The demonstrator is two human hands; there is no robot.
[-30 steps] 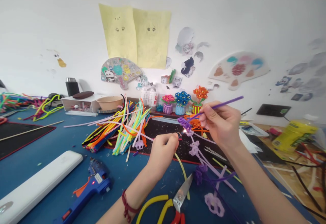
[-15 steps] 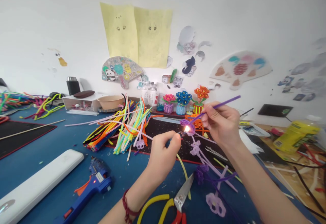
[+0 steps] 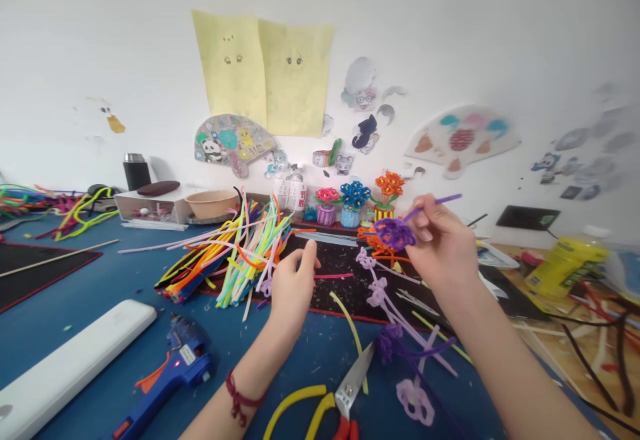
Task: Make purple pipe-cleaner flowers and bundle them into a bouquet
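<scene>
My right hand (image 3: 443, 247) pinches the stem of a purple pipe-cleaner flower (image 3: 395, 233) and holds it up, its curled petals facing left. To the left is my left hand (image 3: 293, 287), thumb up and fingers curled around a lighter that they mostly hide; no flame shows now. Under the hands, light-purple pipe-cleaner flowers (image 3: 415, 401) on long stems and a dark purple flower (image 3: 389, 341) lie on the blue table. Scissors (image 3: 350, 387) with yellow and red handles lie open near the front edge.
A blue hot glue gun (image 3: 183, 360) and a white bar-shaped device (image 3: 75, 367) lie at left. Bundled pipe cleaners (image 3: 250, 247) spread over the black mat (image 3: 325, 293). Behind stand small potted flowers (image 3: 355, 203). A yellow bottle (image 3: 567, 263) is at right.
The flame at the purple flower has gone out. My left hand has drawn back to the left, away from the flower. My right hand has turned the flower, keeping hold of it.
</scene>
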